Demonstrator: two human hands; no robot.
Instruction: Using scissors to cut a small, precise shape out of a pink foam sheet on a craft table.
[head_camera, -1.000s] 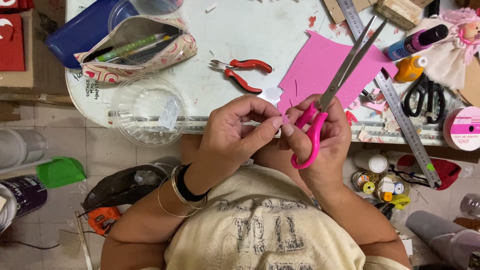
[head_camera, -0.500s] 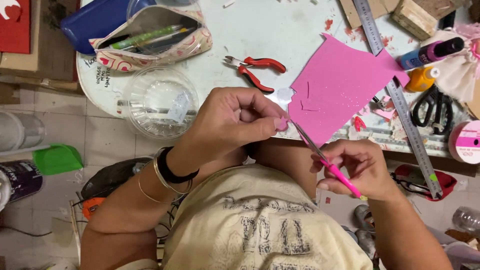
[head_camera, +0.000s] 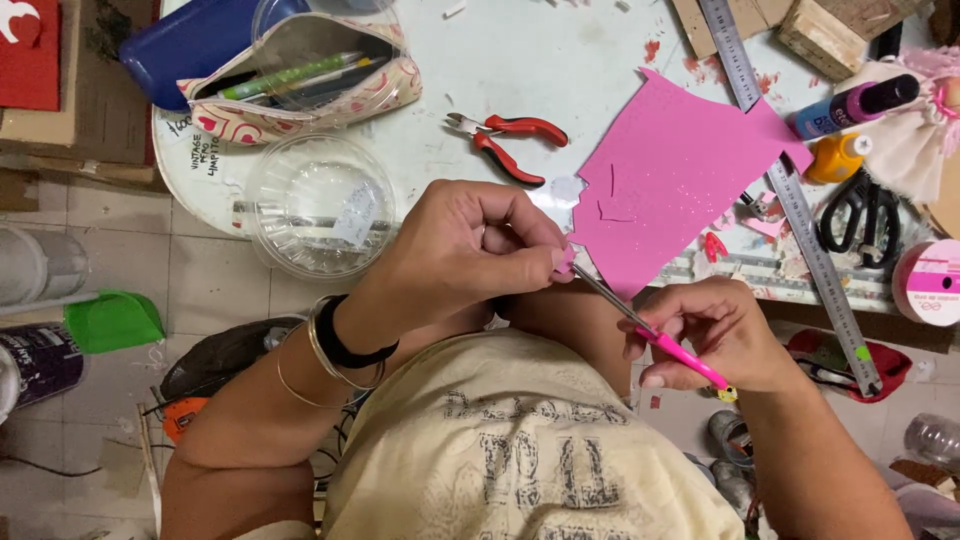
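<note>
At frame centre, the left hand pinches one small pink foam piece between closed fingers. The right hand, lower right, grips one pair of pink-handled scissors, blades touching the piece. One pink foam sheet, one red pliers and one black scissors lie on the counter.

Pale round worktable fills top of frame under even light, beige tiled floor below it at left, brown cardboard stacked at upper left edge.
</note>
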